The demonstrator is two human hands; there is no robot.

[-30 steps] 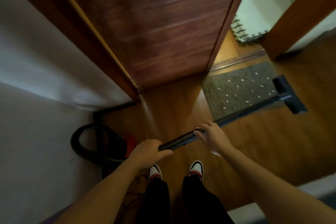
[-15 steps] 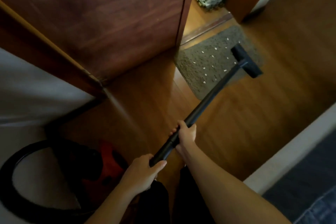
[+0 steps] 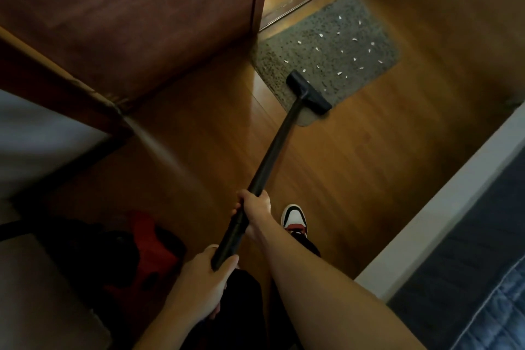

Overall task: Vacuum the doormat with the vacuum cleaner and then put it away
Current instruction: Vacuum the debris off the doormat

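Both the left hand (image 3: 203,278) and right hand (image 3: 255,207) grip the black vacuum tube (image 3: 272,150), its nozzle (image 3: 309,92) resting on the crumb-strewn doormat (image 3: 341,48).

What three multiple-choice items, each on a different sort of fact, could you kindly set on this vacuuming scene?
1. Where is the nozzle? A raised overhead; B on the near edge of the doormat; C out of view.
2. What colour is the vacuum body? A red; B blue; C white.
3. How is the wand held? A one hand only; B neither hand; C both hands grip it.
Answers: B, it overlaps the doormat edge; A, red shell at lower left; C, left hand and right hand curl round it.
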